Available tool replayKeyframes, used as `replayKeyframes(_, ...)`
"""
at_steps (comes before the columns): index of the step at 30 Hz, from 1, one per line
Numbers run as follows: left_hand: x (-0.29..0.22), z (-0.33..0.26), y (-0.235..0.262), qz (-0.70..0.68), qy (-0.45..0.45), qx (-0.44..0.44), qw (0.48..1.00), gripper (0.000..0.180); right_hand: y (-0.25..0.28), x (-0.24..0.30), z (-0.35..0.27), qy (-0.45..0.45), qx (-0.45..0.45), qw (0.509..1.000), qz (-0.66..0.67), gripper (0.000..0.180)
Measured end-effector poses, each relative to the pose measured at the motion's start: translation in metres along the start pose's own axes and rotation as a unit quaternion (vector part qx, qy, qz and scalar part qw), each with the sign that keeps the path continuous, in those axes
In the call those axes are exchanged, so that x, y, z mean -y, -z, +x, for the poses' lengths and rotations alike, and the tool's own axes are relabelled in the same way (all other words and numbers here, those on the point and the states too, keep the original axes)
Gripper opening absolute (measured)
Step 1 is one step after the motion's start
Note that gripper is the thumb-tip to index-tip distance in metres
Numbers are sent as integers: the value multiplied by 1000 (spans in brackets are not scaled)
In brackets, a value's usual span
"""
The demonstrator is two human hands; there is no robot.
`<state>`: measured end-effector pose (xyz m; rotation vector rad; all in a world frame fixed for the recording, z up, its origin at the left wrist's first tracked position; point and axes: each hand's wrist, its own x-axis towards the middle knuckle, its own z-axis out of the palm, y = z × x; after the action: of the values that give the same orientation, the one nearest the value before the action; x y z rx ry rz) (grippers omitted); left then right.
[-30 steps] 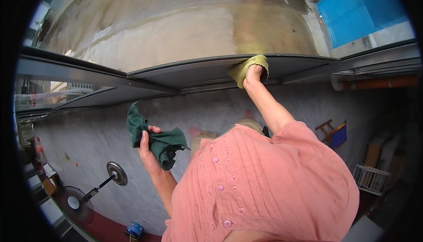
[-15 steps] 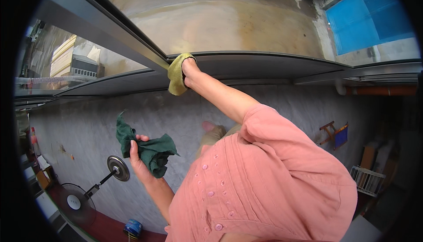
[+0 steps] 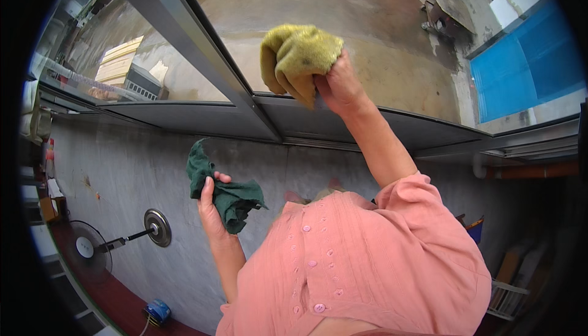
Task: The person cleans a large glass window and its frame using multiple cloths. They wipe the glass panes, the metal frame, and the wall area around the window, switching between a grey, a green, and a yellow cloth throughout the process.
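Observation:
A fuzzy yellow-green cloth [image 3: 298, 57] covers the fingers of my right hand [image 3: 344, 88], which is closed on it. That hand is raised in front of the window glass [image 3: 392, 48], just above the lower frame rail [image 3: 422, 125]; whether the cloth presses on the pane I cannot tell. Lower and to the left, my left hand [image 3: 211, 207] grips a crumpled dark green cloth [image 3: 236, 202] between thumb and fingers. The cloth hangs out on both sides of that hand, away from the window.
A slanting metal upright [image 3: 184, 30] divides the panes. On the grey floor [image 3: 128, 164] at left stand a pedestal fan [image 3: 86, 247] and a blue tin [image 3: 158, 311]. A white wire rack [image 3: 508, 299] is at lower right. Beyond the glass lie wet ground and a blue panel [image 3: 520, 60].
My right hand has lifted the yellow-green cloth from the frame corner, up and right across the pane. My left hand keeps its hold on the green cloth. The view has shifted.

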<state>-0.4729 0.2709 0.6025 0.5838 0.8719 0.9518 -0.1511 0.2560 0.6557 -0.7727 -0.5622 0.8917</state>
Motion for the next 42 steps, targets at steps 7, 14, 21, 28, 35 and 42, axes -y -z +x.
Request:
replayKeyframes(7,1,-20,-6,-11,-13,-12,1000,22,22,-140,41,276,131,718,-625,16)
replayKeyframes(14,8,-53,59,-67,-27,-128,989,21,82,-210,1,115,217,591,-768,15)
replayKeyframes(21,15,-38,77,-94,-9,-93,991,18,202,-112,-83,96,50,602,-791,35)
replayKeyframes(28,10,7,19,-72,29,-38,996,18,159,97,-110,134,-86,875,-458,26)
replayKeyframes(35,19,32,-43,-31,24,97,995,20,153,316,-58,554,-365,203,-720,41)
replayKeyframes(42,19,27,-38,-56,-4,43,997,19,-80,380,33,474,-316,203,-797,25)
